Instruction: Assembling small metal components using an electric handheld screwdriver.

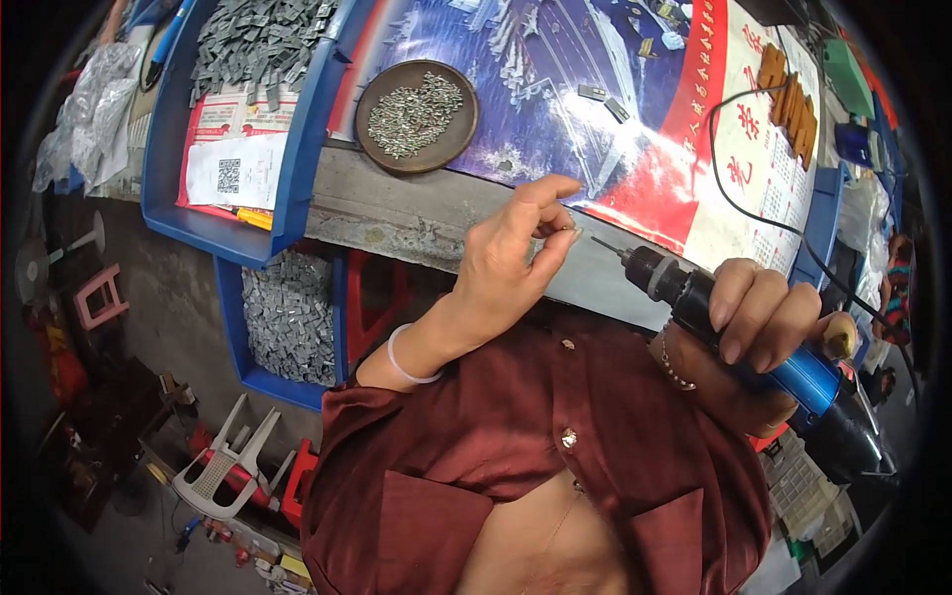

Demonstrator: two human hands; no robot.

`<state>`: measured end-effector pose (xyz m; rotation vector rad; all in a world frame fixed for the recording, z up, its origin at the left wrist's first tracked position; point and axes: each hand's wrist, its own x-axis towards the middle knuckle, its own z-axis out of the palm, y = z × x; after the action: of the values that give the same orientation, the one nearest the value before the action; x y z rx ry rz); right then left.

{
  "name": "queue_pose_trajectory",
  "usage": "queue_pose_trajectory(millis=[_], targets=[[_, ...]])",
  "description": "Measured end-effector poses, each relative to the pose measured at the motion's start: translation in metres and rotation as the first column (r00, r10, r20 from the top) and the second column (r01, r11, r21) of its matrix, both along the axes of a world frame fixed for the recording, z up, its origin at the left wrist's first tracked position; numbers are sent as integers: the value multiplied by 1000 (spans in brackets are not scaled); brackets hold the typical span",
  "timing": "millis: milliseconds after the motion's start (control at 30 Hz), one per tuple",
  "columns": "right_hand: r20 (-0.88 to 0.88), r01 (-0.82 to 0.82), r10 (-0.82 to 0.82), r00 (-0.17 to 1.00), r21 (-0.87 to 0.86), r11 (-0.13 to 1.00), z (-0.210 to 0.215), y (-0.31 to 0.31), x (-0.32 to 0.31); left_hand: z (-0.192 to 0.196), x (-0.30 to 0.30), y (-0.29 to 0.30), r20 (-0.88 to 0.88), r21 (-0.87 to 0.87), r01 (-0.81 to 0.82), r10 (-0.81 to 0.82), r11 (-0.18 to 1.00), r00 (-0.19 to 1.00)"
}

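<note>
- Blue and black on the power screwdriver [801, 381]
- Black on the cord [713, 149]
- Brown on the round dish [464, 131], silvery gold on the metal bits [413, 114]
- Blue on the upper tray [302, 149], grey on its small parts [263, 45]
- Black-and-white checkered square on the paper slip [230, 177]
- Red, blue and white picture print on the poster [545, 149]
- Maroon on the shirt [446, 436]

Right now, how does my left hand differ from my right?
The left hand has thumb and fingertips close together, anything between them too small to tell; the right hand wraps around a blue-and-black power screwdriver. The left hand has a pale bangle at its wrist; the right hand, a thin bracelet. Both are ungloved.
</note>
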<state>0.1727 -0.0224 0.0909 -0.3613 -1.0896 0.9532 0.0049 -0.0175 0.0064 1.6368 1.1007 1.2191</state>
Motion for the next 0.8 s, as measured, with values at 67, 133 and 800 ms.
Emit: queue_pose_trajectory(millis=[67, 133, 800], targets=[[23, -30, 30, 999, 1, 1000, 2, 1, 2, 1, -1, 0, -12, -10, 2, -2, 1000, 1000], [16, -51, 53, 998, -66, 997, 6, 0, -1, 3, -1, -1, -7, -26, -15, 15, 1000, 1000], [170, -156, 168, 971, -79, 985, 9, 4, 9, -14, -17, 1, 808, -581, 590, 312, 561, 499]])
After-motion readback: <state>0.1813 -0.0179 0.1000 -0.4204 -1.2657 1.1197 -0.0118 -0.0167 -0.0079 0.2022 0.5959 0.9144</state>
